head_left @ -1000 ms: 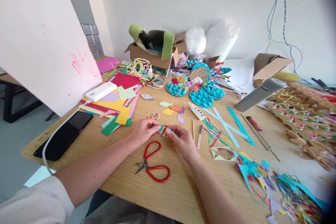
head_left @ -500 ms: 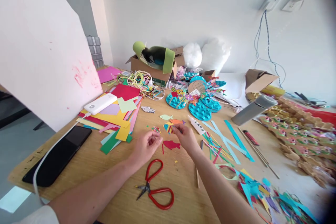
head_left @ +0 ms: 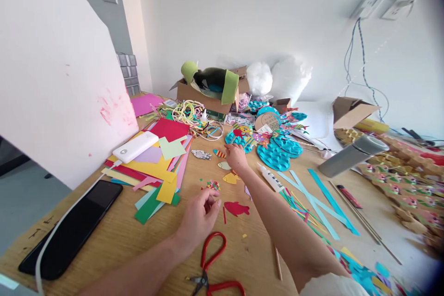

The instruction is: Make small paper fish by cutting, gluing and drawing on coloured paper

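My right hand [head_left: 237, 159] reaches forward over the table, fingertips closed at the tail end of a striped paper fish [head_left: 219, 153]. Just nearer lie a pale green paper fish [head_left: 224, 165] and a yellow-orange one [head_left: 229, 178]. Curled above the wood, my left hand [head_left: 199, 215] has thumb and fingers drawn together; anything between them is hidden. Beside it are a pile of tiny coloured paper bits [head_left: 212, 186], a red paper fish [head_left: 237, 208] and a thin red strip [head_left: 224, 215]. Red-handled scissors [head_left: 214, 259] lie spread below.
Coloured paper sheets [head_left: 169, 129] and a white power bank [head_left: 136, 146] lie left, near a black phone [head_left: 76, 226]. A glue tube [head_left: 271, 178], paper strips [head_left: 312, 203] and a grey bottle [head_left: 354, 156] are right. Blue textured discs [head_left: 274, 156] sit behind.
My right hand has carried the striped fish forward, past the pale green fish. My left hand stays curled near the paper bits. The view has shifted, so the table appears lower.
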`<act>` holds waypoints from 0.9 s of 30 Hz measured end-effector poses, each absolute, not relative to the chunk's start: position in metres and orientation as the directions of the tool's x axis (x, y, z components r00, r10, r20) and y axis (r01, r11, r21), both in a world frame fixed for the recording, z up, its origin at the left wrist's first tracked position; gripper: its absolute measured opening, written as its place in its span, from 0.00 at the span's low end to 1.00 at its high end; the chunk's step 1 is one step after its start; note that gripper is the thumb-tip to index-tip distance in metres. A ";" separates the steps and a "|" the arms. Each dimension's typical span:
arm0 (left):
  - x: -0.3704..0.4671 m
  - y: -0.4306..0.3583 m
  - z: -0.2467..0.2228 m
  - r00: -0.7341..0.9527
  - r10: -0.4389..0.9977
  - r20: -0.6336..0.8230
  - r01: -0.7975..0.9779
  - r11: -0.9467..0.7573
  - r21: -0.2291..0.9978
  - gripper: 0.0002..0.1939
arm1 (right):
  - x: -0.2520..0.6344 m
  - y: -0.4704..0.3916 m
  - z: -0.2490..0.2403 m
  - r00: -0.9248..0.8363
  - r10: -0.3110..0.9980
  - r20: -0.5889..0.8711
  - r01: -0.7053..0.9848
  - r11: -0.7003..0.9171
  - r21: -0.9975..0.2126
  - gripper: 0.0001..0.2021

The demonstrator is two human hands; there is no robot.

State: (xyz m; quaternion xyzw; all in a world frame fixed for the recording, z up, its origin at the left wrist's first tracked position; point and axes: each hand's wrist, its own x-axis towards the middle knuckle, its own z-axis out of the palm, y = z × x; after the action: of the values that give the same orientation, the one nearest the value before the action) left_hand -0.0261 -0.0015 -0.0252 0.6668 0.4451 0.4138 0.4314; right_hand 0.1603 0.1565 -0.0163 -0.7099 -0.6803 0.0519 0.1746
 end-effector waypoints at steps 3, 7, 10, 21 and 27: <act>-0.027 -0.002 -0.024 0.265 0.951 0.157 0.240 -0.223 0.945 0.11 | 0.162 0.147 -0.015 -0.005 0.987 0.161 0.966 0.047 -0.254 0.22; -0.027 -0.001 -0.024 0.274 0.947 0.170 0.251 -0.241 0.938 0.11 | 0.158 0.141 -0.016 -0.120 0.985 0.123 0.965 0.145 -0.217 0.22; -0.028 0.000 -0.024 0.269 0.947 0.178 0.253 -0.247 0.935 0.10 | 0.159 0.139 -0.010 -0.140 0.978 0.155 0.958 0.173 -0.229 0.21; -0.030 -0.001 -0.020 0.264 0.938 0.223 0.275 -0.295 0.915 0.08 | 0.191 0.020 0.021 -0.069 0.920 0.385 0.898 0.225 -0.378 0.14; -0.034 -0.003 -0.010 0.344 0.915 0.211 0.098 -0.258 0.961 0.18 | 0.154 -0.057 0.022 -0.526 0.740 0.419 0.808 0.589 -0.025 0.24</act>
State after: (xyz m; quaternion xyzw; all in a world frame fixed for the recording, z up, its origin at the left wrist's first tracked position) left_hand -0.0337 -0.0032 -0.0099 0.6672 0.3796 0.4291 0.4761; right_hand 0.1542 -0.0566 0.0216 -0.4452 -0.8692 -0.0866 0.1969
